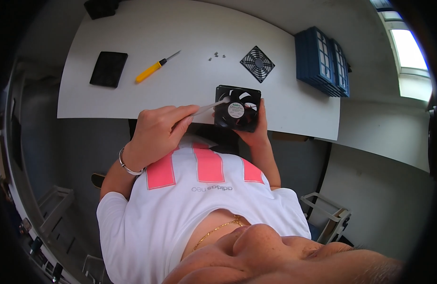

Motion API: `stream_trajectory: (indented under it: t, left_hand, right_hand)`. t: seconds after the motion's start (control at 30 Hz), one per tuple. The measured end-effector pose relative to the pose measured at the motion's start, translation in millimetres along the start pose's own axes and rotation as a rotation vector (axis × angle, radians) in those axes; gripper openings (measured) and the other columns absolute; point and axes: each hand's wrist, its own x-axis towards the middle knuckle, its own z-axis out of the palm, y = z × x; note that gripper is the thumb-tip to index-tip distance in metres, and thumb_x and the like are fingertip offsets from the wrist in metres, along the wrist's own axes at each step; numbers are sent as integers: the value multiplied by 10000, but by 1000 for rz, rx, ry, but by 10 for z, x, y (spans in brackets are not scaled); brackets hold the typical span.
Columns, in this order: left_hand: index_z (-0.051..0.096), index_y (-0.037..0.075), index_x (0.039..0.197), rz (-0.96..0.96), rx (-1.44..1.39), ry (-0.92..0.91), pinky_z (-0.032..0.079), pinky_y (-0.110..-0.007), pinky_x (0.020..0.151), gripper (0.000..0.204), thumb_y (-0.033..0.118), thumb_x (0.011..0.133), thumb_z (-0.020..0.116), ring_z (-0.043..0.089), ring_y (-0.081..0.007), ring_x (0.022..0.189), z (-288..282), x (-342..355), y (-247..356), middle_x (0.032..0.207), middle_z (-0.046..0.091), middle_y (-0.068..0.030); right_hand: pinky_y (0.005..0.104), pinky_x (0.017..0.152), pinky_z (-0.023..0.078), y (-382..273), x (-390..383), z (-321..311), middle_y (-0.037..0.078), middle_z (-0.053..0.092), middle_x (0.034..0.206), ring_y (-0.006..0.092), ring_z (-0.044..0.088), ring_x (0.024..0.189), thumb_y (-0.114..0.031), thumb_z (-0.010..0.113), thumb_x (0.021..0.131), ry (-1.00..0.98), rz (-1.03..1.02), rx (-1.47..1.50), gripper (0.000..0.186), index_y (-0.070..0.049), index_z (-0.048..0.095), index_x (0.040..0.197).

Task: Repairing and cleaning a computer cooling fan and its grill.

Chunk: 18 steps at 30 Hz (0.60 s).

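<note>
My left hand [164,125] pinches a slim whitish brush-like stick [210,107]. Its pale tip rests at the blades, beside the hub of a square black cooling fan [237,124]. The fan is tilted up over the table's near edge, its round white label facing up. My right hand [257,128] grips the fan by its right and lower side, with some fingers hidden behind the frame. Beyond the fan lie a black fan guard [258,63] and several small screws [216,54]. A yellow-handled screwdriver [150,72] lies farther left.
The white table [180,90] spans the area before me. A flat black square piece [108,69] lies at its left, and a black object [101,8] sits at the far left corner. Blue storage bins [318,61] stand at the right edge. A grey-framed cart [327,208] is lower right.
</note>
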Motion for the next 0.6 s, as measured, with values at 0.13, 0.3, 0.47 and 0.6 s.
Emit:
stream_trajectory:
  t: [0.13, 0.3, 0.47, 0.6]
  left_hand:
    - [745, 61, 1163, -67, 144, -40, 511, -292, 573, 269, 73, 899, 701, 664, -206, 625, 78, 76, -41, 848, 741, -109]
    - [740, 72, 1169, 47, 104, -86, 505, -299, 565, 267, 79, 908, 685, 668, -209, 634, 131, 21, -70, 864, 744, -106]
    - [739, 64, 1169, -1, 114, -63, 524, -309, 594, 265, 95, 912, 684, 679, -225, 652, 179, 110, -112, 884, 750, -117]
    - [748, 50, 1138, -12, 36, -108, 539, -311, 626, 238, 91, 914, 678, 697, -238, 687, 38, 60, -100, 915, 758, -128]
  right_hand:
    - [604, 1060, 462, -23, -1, 24, 264, 557, 1398, 468, 557, 1283, -755, 302, 970, -69, 8, -3, 896, -42, 431, 1496]
    - [427, 964, 524, -81, -170, 293, 56, 661, 1130, 180, 625, 1039, -690, 426, 993, 67, -54, 25, 632, -133, 609, 1231]
    - [428, 933, 527, 15, -133, 88, 69, 664, 1162, 212, 632, 1076, -641, 469, 1005, 8, -41, 14, 572, -135, 609, 1231]
    - [507, 1022, 495, -137, -206, 274, 125, 640, 1263, 286, 616, 1180, -679, 417, 1001, -20, -15, 86, 650, -119, 594, 1281]
